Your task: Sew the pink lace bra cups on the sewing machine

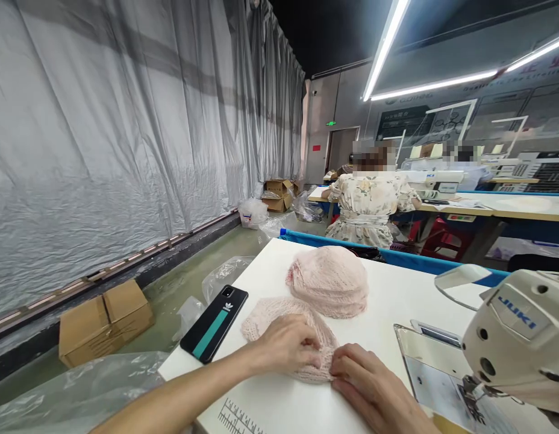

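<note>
A pale pink knitted hat (265, 314) lies flat on the white sewing table (279, 410). My left hand (286, 343) rests over it, fingers curled into the knit near its edge. At the hat's right end, my right hand (367, 380) pinches the rim between thumb and fingers; the fingertips are partly hidden. Just behind sits a pile of similar pink knitted hats (329, 280), touching or nearly touching the one I hold. To the right of my right hand stands a JUKI sewing machine (518, 331), its needle area apart from the hat.
A black phone with a green stripe (215, 323) lies at the table's left edge. A cardboard box (105, 322) and clear plastic bags (81, 386) are on the floor at left. Ahead, a person in a floral top (363, 202) sits at another table.
</note>
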Available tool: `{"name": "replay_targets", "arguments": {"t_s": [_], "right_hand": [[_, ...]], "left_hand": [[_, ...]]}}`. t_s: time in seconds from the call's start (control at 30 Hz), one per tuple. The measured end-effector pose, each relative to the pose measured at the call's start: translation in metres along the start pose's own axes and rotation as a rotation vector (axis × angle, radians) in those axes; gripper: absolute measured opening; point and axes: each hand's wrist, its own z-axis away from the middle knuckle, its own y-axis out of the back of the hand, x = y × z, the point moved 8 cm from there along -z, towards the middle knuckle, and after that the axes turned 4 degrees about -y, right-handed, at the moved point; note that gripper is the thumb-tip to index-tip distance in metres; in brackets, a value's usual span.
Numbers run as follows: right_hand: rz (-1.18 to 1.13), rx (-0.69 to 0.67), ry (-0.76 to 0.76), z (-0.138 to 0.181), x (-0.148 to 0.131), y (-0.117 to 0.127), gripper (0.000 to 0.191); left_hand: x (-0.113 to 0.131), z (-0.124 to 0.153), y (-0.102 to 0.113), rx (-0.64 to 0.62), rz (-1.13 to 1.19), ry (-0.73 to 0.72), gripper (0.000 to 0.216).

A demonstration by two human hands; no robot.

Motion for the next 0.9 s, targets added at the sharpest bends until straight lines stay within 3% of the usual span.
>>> {"name": "replay_targets", "arguments": {"t_s": [0.13,0.37,0.5,0.6,0.9], "right_hand": [[0.082,-0.035,0.008,0.006,-0.003,-0.004,0.023],[0.183,-0.023,0.006,0.005,0.002,-0.005,0.026],[0.199,0.005,-0.023,0.002,0.004,-0.008,0.023],[0.185,0.023,-0.048,0.000,0.005,-0.006,0.018],[-0.017,0.140,-0.169,-0.009,0.007,0.001,0.021]], "left_hand": [[-0.001,0.006,-0.011,-0.012,-0.030,0.054,0.010],[0.006,0.007,-0.006,0.000,0.011,0.046,0.015],[0.004,0.005,-0.012,-0.016,0.098,0.039,0.003],[-0.004,0.003,-0.010,0.041,0.202,0.068,0.014],[-0.033,0.006,-0.003,0.266,0.645,0.164,0.014]]}}
